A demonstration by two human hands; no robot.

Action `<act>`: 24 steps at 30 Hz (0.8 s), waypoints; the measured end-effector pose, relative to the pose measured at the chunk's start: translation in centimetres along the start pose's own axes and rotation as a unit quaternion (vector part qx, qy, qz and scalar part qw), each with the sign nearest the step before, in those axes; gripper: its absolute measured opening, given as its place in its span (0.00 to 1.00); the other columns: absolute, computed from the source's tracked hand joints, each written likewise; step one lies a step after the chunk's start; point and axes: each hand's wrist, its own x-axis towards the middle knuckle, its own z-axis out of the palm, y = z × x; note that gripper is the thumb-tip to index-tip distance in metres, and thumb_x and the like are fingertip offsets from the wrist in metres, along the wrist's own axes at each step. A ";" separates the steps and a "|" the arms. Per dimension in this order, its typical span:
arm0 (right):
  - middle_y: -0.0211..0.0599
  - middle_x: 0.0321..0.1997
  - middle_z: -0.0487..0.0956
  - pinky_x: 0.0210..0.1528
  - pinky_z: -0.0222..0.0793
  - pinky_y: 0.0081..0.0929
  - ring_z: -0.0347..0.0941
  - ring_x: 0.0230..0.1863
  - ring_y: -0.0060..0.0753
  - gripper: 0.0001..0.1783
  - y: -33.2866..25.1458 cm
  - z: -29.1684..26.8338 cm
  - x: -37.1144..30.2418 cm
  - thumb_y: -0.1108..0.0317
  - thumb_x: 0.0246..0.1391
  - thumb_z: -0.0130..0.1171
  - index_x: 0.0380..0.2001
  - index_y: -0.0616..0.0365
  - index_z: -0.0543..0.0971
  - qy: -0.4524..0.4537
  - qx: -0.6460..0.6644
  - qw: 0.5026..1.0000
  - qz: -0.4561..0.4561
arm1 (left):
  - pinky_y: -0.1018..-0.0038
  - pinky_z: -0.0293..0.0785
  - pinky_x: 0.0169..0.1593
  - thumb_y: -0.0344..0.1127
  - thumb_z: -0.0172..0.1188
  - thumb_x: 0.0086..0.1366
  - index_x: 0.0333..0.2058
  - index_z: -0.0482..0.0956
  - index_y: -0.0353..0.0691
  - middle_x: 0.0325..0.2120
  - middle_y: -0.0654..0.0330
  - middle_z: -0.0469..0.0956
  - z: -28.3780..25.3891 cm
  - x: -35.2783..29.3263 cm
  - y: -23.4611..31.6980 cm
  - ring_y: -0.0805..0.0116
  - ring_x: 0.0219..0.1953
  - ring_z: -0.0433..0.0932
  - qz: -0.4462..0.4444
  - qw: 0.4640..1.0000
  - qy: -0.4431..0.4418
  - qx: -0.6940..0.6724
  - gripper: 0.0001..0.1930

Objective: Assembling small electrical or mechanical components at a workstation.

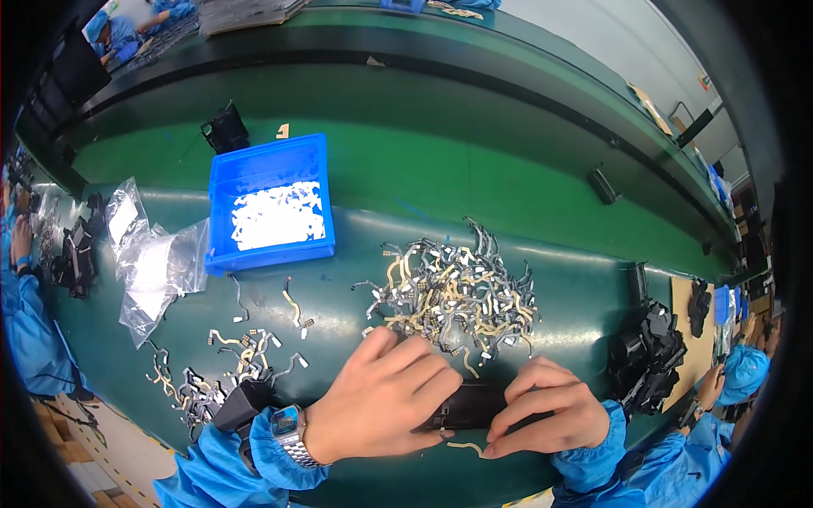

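My left hand (381, 398), with a watch on its wrist, grips the left side of a dark, oblong plastic part (470, 408) near the table's front edge. Facing it from the right, my right hand (546, 411) has its fingertips pinched on one end of a short cream-coloured cable (466, 445). The cable's other end reaches toward my left fingertips, beside the part's lower edge. Part of the black piece is covered by my fingers. Just beyond both hands spreads a large heap of short grey and cream cables (457, 292) with small white connectors.
A blue bin (330, 241) of small white pieces stands at the far left, beside clear plastic bags (157, 271). More loose cables (203, 394) lie near my left forearm. Black plastic parts (648, 347) are piled at the right. Co-workers in blue sit on both sides.
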 end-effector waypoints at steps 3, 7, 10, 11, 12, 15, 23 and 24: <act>0.14 0.44 0.85 0.47 0.72 0.29 0.74 0.43 0.29 0.16 -0.1 0.0 0.2 0.67 0.39 0.73 0.36 0.42 0.92 -0.009 -0.005 1.000 0.008 | 0.64 0.65 0.45 0.56 0.79 0.47 0.42 0.85 0.47 0.37 0.68 0.80 0.0 0.0 0.0 0.66 0.45 0.78 0.007 1.000 0.009 0.001 0.27; 0.14 0.43 0.85 0.47 0.71 0.28 0.74 0.43 0.29 0.15 0.4 0.4 0.2 0.67 0.40 0.73 0.36 0.42 0.92 0.007 -0.036 0.999 0.010 | 0.65 0.65 0.44 0.55 0.79 0.47 0.42 0.85 0.47 0.37 0.69 0.80 0.0 0.0 0.0 0.67 0.44 0.78 0.006 1.000 0.017 0.000 0.27; 0.13 0.43 0.85 0.46 0.71 0.27 0.74 0.43 0.29 0.15 0.5 0.5 0.1 0.66 0.40 0.73 0.36 0.41 0.92 0.020 -0.043 0.999 0.013 | 0.65 0.65 0.44 0.55 0.79 0.47 0.42 0.85 0.48 0.37 0.69 0.80 0.1 0.1 0.0 0.67 0.44 0.77 0.005 1.000 0.018 -0.003 0.27; 0.13 0.43 0.85 0.46 0.71 0.27 0.74 0.43 0.28 0.15 0.5 0.5 0.1 0.66 0.40 0.73 0.36 0.41 0.92 0.026 -0.045 0.999 0.015 | 0.65 0.65 0.44 0.55 0.79 0.47 0.42 0.85 0.48 0.37 0.69 0.80 0.1 0.1 0.1 0.67 0.44 0.77 0.006 1.000 0.018 -0.004 0.27; 0.13 0.43 0.85 0.46 0.71 0.27 0.74 0.43 0.28 0.15 0.5 0.6 0.1 0.66 0.40 0.73 0.36 0.41 0.92 0.026 -0.045 0.999 0.014 | 0.65 0.64 0.44 0.55 0.79 0.47 0.41 0.85 0.48 0.37 0.69 0.80 0.0 0.1 0.2 0.67 0.44 0.77 0.004 1.000 0.019 -0.002 0.26; 0.12 0.43 0.85 0.45 0.70 0.26 0.74 0.42 0.27 0.15 0.2 0.8 0.1 0.66 0.39 0.74 0.36 0.40 0.92 0.041 -0.050 0.998 0.007 | 0.65 0.64 0.44 0.53 0.79 0.46 0.41 0.85 0.48 0.36 0.70 0.79 0.2 0.2 0.5 0.68 0.44 0.77 -0.001 1.000 0.024 0.001 0.26; 0.17 0.43 0.84 0.44 0.69 0.26 0.75 0.43 0.26 0.19 -0.9 1.3 0.3 0.66 0.36 0.72 0.37 0.41 0.92 0.043 -0.141 0.989 -0.021 | 0.65 0.64 0.44 0.49 0.78 0.43 0.40 0.84 0.48 0.36 0.70 0.79 0.2 0.2 1.0 0.68 0.44 0.78 -0.009 0.999 0.035 0.011 0.25; 0.17 0.43 0.84 0.44 0.69 0.26 0.75 0.43 0.26 0.19 -1.0 1.1 0.3 0.66 0.36 0.72 0.37 0.41 0.92 0.043 -0.142 0.989 -0.019 | 0.65 0.64 0.44 0.49 0.78 0.42 0.40 0.84 0.48 0.36 0.70 0.79 0.3 0.2 1.0 0.68 0.44 0.78 -0.011 0.999 0.035 0.014 0.25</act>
